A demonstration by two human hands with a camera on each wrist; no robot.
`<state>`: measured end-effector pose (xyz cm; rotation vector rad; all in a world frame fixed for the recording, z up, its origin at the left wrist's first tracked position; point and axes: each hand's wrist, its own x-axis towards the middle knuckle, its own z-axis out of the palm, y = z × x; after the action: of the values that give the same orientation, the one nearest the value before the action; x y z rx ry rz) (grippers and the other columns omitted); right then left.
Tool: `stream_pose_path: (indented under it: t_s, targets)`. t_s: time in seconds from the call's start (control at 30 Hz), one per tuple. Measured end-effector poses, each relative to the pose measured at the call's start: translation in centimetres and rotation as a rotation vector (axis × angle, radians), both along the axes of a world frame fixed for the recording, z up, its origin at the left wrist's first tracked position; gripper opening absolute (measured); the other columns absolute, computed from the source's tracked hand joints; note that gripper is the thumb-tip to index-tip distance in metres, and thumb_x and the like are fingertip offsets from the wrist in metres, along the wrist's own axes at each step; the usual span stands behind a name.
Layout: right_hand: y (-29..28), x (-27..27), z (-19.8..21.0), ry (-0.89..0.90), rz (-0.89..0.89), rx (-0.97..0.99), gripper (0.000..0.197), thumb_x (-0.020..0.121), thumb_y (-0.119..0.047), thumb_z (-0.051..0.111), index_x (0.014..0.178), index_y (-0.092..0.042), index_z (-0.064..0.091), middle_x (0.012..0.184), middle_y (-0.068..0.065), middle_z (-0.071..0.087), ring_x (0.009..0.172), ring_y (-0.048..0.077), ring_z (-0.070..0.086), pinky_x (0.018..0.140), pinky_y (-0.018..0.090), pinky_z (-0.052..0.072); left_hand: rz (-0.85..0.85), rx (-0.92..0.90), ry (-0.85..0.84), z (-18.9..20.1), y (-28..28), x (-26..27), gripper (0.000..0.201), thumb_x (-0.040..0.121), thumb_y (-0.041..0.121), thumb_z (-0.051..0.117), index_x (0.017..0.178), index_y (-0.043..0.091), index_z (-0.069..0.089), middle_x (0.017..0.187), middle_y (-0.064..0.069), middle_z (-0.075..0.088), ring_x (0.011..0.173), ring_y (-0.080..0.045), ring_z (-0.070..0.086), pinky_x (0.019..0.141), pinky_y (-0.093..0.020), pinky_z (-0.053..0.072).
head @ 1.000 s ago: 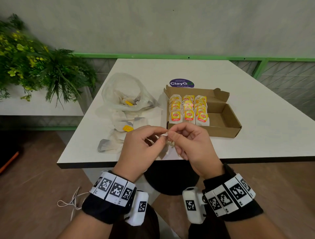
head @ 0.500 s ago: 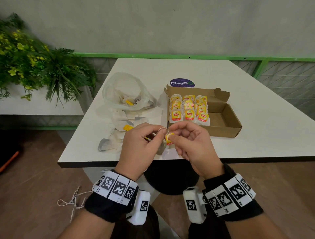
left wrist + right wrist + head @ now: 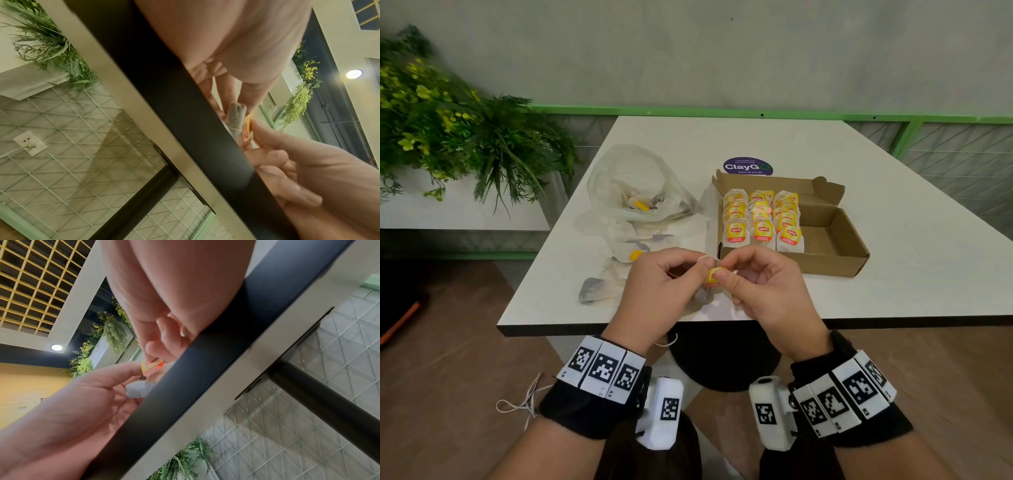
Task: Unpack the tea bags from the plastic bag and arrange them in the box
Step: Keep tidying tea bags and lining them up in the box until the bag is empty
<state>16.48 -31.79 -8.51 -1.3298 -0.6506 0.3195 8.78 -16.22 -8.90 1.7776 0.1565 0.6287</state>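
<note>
Yellow tag [image 3: 713, 277]: pinched by right hand [image 3: 767, 291] at table [image 3: 893, 274] edge.
Left hand [image 3: 661, 294]: pinches the string above it.
Box [image 3: 835, 253]: three rows of tea bags [image 3: 762, 219], just beyond hands.
Plastic bag [image 3: 633, 192]: left of box.

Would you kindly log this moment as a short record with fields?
left hand: pinches the string of the tea bag
right hand: pinches the yellow tag
box: open, three rows of tea bags on its left side, right side bare
plastic bag: left of box, some tea bags inside
loose tea bags: on table before plastic bag
</note>
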Motion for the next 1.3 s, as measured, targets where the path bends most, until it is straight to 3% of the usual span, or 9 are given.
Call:
stream_pose_path:
  t_s: [0.27,0.37,0.43,0.6,0.73,0.87,1.03,1.17,1.3]
  targets:
    - [0.1,-0.1,0.1,0.002,-0.004,-0.008,0.028,0.088,-0.003,0.071,0.115,-0.006,0.065,0.084,0.011,0.061,0.054,0.014,0.051,0.046,0.02,0.042,-0.114,-0.049,0.036,0.7,-0.1,-0.5,0.02,0.099,0.014,0.063,0.088,0.013,0.08,0.069,-0.01,0.073,0.068,-0.009,0.064,0.07,-0.025,0.051]
    - [0.1,-0.1,0.0,-0.003,-0.011,-0.027,0.018,0.091,-0.004,0.069,0.108,-0.006,0.068,0.08,0.009,0.063,0.051,0.013,0.049,0.043,0.021,0.039,-0.172,-0.053,0.055,1.0,0.0,-0.7,0.031,0.104,0.015,0.054,0.088,0.0,0.077,0.076,-0.021,0.07,0.067,-0.007,0.057,0.068,-0.021,0.046]
    - [0.1,-0.1,-0.1,-0.006,-0.017,-0.03,0.012,0.091,-0.007,0.069,0.102,-0.006,0.069,0.076,0.009,0.064,0.05,0.014,0.048,0.041,0.025,0.038,-0.177,-0.072,0.061,1.1,0.0,-0.7,0.023,0.1,0.014,0.059,0.094,0.003,0.079,0.078,-0.017,0.073,0.066,-0.004,0.057,0.067,-0.018,0.047]
    - [0.0,-0.1,0.1,0.017,-0.047,-0.029,0.008,0.093,-0.006,0.067,0.098,0.0,0.064,0.064,0.005,0.059,0.047,0.013,0.047,0.038,0.025,0.039,-0.112,0.022,0.057,0.4,0.1,-0.2,0.017,0.085,0.021,0.077,0.101,0.015,0.08,0.088,-0.002,0.078,0.08,-0.024,0.069,0.076,-0.043,0.056]
    - [0.1,-0.2,0.0,0.01,-0.058,-0.013,0.005,0.093,-0.006,0.067,0.094,-0.003,0.063,0.063,0.006,0.056,0.047,0.016,0.044,0.038,0.024,0.039,-0.099,0.051,0.06,0.3,0.1,0.0,0.008,0.092,0.011,0.074,0.097,0.013,0.08,0.086,0.002,0.078,0.077,-0.006,0.067,0.073,-0.026,0.053]
    - [0.2,-0.3,0.1,0.01,-0.048,-0.013,0.005,0.093,-0.008,0.067,0.094,-0.004,0.064,0.068,0.003,0.062,0.051,0.02,0.044,0.039,0.023,0.04,-0.101,0.043,0.07,0.7,-0.1,-0.1,0.008,0.094,0.011,0.071,0.096,0.01,0.079,0.085,0.0,0.078,0.074,-0.003,0.065,0.07,-0.017,0.049]
    - [0.2,-0.1,0.0,0.023,-0.032,0.015,0.005,0.093,-0.007,0.066,0.093,-0.002,0.064,0.07,0.013,0.062,0.056,0.023,0.053,0.041,0.027,0.045,-0.112,-0.019,0.067,0.9,-0.3,-0.4,0.018,0.088,0.012,0.079,0.106,0.014,0.074,0.084,-0.003,0.077,0.081,-0.017,0.071,0.076,-0.043,0.053]
    - [0.2,0.1,-0.1,0.05,-0.039,0.033,0.007,0.092,-0.005,0.067,0.094,0.001,0.065,0.071,0.017,0.062,0.053,0.024,0.054,0.043,0.029,0.049,-0.114,-0.078,0.059,1.1,-0.4,-0.4,0.036,0.079,0.025,0.079,0.114,0.022,0.067,0.083,-0.009,0.077,0.08,-0.026,0.07,0.08,-0.047,0.051]
    - [0.3,0.1,-0.1,0.062,-0.062,0.048,0.008,0.092,-0.005,0.068,0.094,0.002,0.065,0.071,0.015,0.063,0.053,0.023,0.055,0.045,0.03,0.05,-0.081,-0.121,0.054,0.9,-0.4,-0.3,0.034,0.087,0.009,0.079,0.116,0.018,0.063,0.083,-0.009,0.077,0.081,-0.033,0.068,0.084,-0.054,0.052]
